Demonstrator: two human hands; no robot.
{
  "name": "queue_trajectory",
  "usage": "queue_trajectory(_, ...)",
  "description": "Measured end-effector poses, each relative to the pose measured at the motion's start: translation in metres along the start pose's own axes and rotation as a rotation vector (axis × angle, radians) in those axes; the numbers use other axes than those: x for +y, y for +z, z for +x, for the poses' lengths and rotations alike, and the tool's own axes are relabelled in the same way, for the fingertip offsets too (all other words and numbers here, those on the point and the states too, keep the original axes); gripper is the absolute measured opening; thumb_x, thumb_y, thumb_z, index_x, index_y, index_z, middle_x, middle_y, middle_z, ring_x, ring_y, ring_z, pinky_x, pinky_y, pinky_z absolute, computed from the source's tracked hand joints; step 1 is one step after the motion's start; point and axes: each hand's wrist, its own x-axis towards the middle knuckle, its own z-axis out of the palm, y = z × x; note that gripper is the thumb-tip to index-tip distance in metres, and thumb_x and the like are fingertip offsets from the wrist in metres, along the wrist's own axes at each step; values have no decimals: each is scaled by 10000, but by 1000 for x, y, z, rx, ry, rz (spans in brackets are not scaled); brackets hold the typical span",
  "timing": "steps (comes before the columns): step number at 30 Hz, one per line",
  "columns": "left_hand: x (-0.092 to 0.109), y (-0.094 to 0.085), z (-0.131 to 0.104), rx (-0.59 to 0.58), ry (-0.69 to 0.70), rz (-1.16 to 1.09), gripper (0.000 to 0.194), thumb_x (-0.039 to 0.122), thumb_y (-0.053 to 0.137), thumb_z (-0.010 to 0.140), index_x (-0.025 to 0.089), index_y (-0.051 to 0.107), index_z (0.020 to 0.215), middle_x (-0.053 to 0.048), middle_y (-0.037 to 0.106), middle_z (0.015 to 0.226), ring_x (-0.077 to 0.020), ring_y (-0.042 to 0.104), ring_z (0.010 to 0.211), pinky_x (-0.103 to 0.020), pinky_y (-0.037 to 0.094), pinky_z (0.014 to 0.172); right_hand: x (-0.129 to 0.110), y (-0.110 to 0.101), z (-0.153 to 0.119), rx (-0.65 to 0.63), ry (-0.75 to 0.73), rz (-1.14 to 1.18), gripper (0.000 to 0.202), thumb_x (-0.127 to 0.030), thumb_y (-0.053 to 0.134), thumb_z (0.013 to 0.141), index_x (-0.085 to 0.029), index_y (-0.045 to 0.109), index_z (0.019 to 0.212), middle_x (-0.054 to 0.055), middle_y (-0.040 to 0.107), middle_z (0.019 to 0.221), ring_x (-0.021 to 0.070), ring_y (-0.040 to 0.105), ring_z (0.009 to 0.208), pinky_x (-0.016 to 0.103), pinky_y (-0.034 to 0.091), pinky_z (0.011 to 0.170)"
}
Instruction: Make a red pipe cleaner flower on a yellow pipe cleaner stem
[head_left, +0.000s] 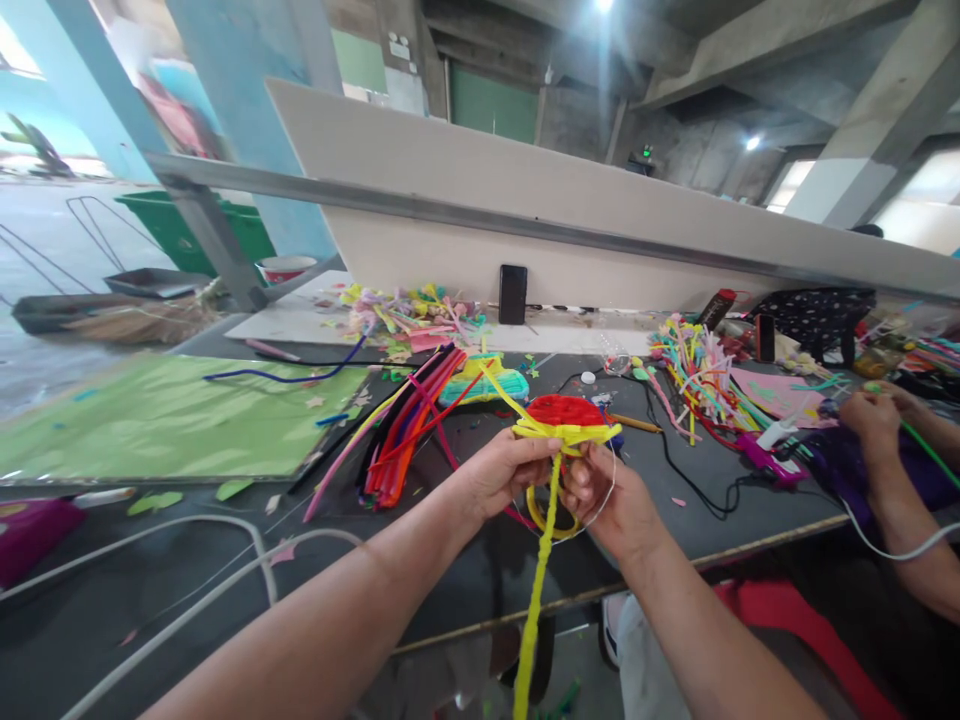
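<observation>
Both my hands hold a craft piece of fuzzy stems, with a red rounded top (564, 411) and a yellow band (592, 434) beneath it. The fingers of my left hand (517, 468) pinch the yellow part from the left, near its middle. On the other side my right hand (606, 490) has its fingers bent around the underside, partly hidden. A long yellow strip (537, 590) hangs down between my hands past the table edge. Behind the piece lies a yellow and turquoise fuzzy shape (487, 386). A bundle of colored stems (405, 430) rests left of my hands.
A green sheet (172, 415) covers the table's left part. A phone (513, 294) leans on the white board. Piles of stems (697, 370) lie behind; black cables and a pink glue gun (772, 458) are at right. Another person's hands (874, 415) work at far right.
</observation>
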Motion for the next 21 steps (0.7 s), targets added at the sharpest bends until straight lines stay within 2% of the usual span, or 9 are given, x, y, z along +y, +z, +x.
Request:
queue_trajectory(3, -1, -1, 2, -78, -57, -7, 297, 374, 763, 614, 115, 678, 732, -31, 557, 530, -92, 473, 444, -228, 346, 439, 6, 0, 3, 106, 75, 59, 124, -277, 672, 747, -176, 618, 795, -42, 574, 555, 63, 454, 426, 188, 416, 462)
queue_trajectory(5, -3, -1, 3, -86, -60, -18, 273, 340, 770, 611, 114, 680, 736, -15, 544, 534, -56, 403, 415, -217, 299, 427, 4, -2, 6, 137, 59, 121, 96, -251, 658, 741, -168, 609, 738, -42, 564, 553, 55, 423, 417, 181, 405, 451)
queue_trajectory(9, -8, -1, 4, -101, -76, -38, 208, 273, 778, 618, 119, 670, 708, 14, 514, 529, -13, 256, 398, -216, 205, 415, -1, -5, 8, 90, -51, 161, 217, -231, 640, 723, -167, 516, 557, -51, 469, 475, 49, 332, 390, 170, 331, 402)
queue_trajectory(13, -8, -3, 5, -122, -97, -70, 217, 271, 771, 639, 106, 664, 730, 24, 509, 520, -9, 245, 403, -216, 199, 434, 3, -6, 8, 77, 16, 137, 227, -296, 603, 778, -161, 553, 602, -48, 461, 443, 51, 308, 365, 171, 309, 378)
queue_trajectory(15, -6, -4, 5, -125, -97, -81, 219, 270, 770, 645, 102, 662, 735, 36, 485, 490, -7, 240, 399, -215, 199, 440, 2, -7, 8, 98, 44, 128, 279, -368, 568, 821, -164, 573, 632, -40, 484, 441, 58, 331, 358, 179, 325, 374)
queue_trajectory(17, -5, -5, 5, -119, -97, -72, 218, 266, 772, 645, 101, 669, 744, 37, 485, 489, -8, 251, 401, -213, 200, 444, -4, -10, 8, 127, 38, 110, 316, -415, 556, 839, -167, 582, 646, -15, 558, 500, 75, 420, 399, 202, 395, 419)
queue_trajectory(19, -4, -4, 6, -107, -98, -56, 221, 260, 775, 642, 103, 682, 767, 35, 499, 513, -8, 264, 411, -210, 196, 446, -13, -14, 7, 138, -6, 68, 290, -416, 579, 834, -173, 599, 675, 13, 643, 627, 105, 540, 519, 251, 484, 544)
queue_trajectory(21, -5, -3, 6, -86, -106, -39, 234, 254, 781, 633, 108, 692, 794, 34, 511, 535, -8, 269, 417, -209, 188, 446, -21, -17, 6, 112, -98, -9, 248, -422, 595, 826, -188, 633, 753, 9, 659, 681, 117, 573, 587, 266, 499, 602)
